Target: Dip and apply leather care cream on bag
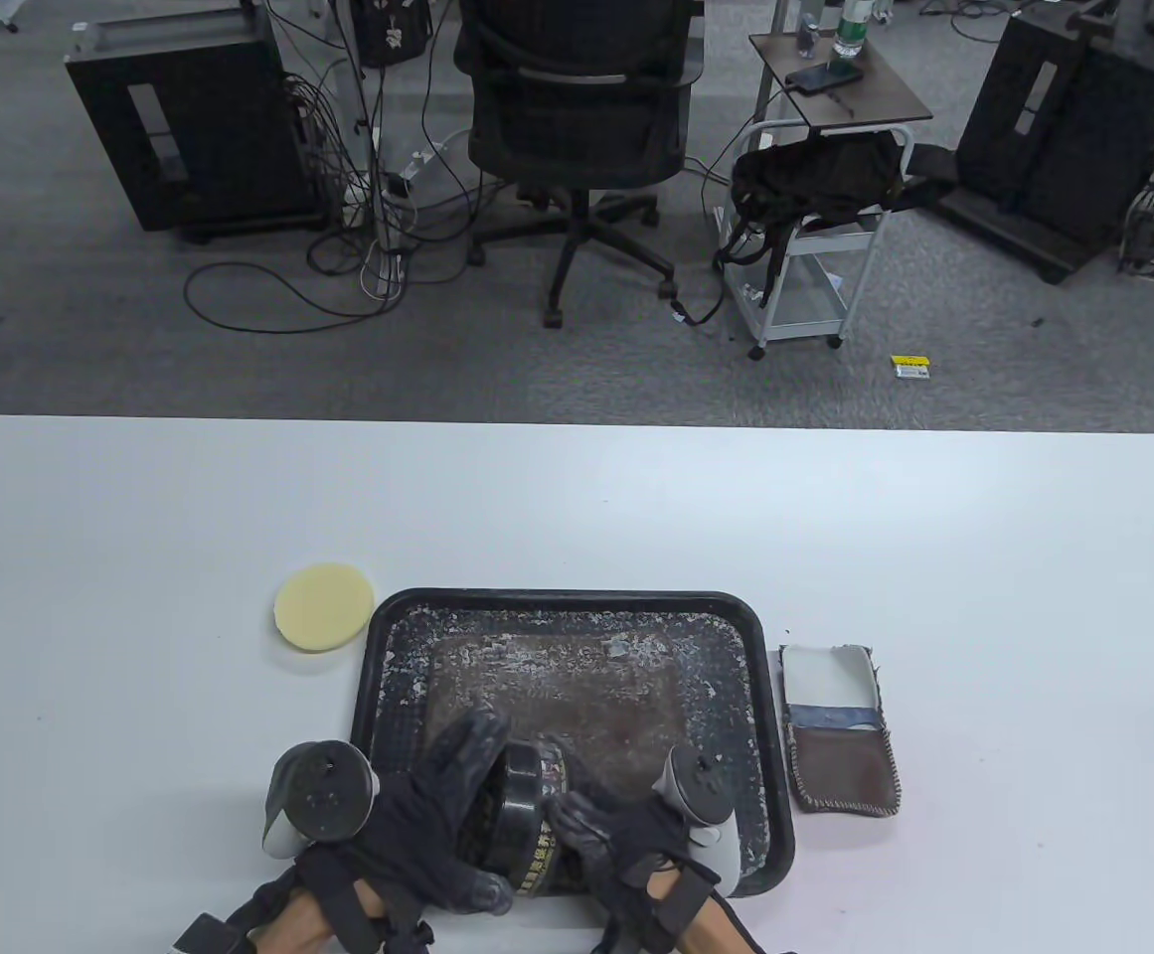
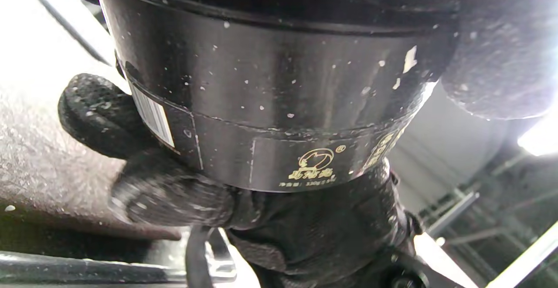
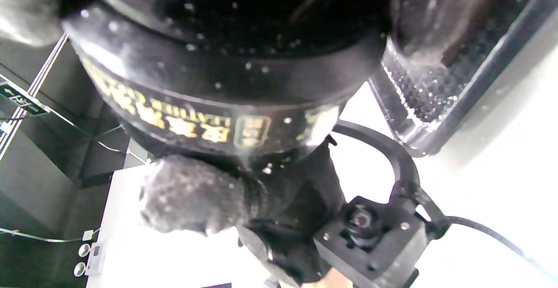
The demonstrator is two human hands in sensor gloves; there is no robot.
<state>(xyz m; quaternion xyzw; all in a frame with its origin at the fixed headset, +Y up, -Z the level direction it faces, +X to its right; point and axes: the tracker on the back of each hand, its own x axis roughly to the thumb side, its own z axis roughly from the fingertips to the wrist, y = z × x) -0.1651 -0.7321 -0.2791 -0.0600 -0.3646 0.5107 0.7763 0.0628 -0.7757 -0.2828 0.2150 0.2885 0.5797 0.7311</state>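
A black jar of leather care cream (image 1: 529, 817) with gold lettering is held tilted above the front edge of the black tray (image 1: 747, 636). My left hand (image 1: 442, 810) wraps round it from the left, fingers curled over its top. From the right, my right hand (image 1: 614, 833) grips it as well. Up close in the left wrist view, the jar (image 2: 279, 105) has its lid on, with gloved fingers (image 2: 161, 188) under its labelled part. In the right wrist view the jar (image 3: 226, 87) fills the top. The small brown leather bag (image 1: 841, 740) lies right of the tray.
A round yellow sponge (image 1: 324, 607) lies on the white table (image 1: 139, 517) by the tray's far left corner. The tray floor is brownish and strewn with white flakes. An office chair (image 1: 577, 119) and a cart stand on the floor beyond the table.
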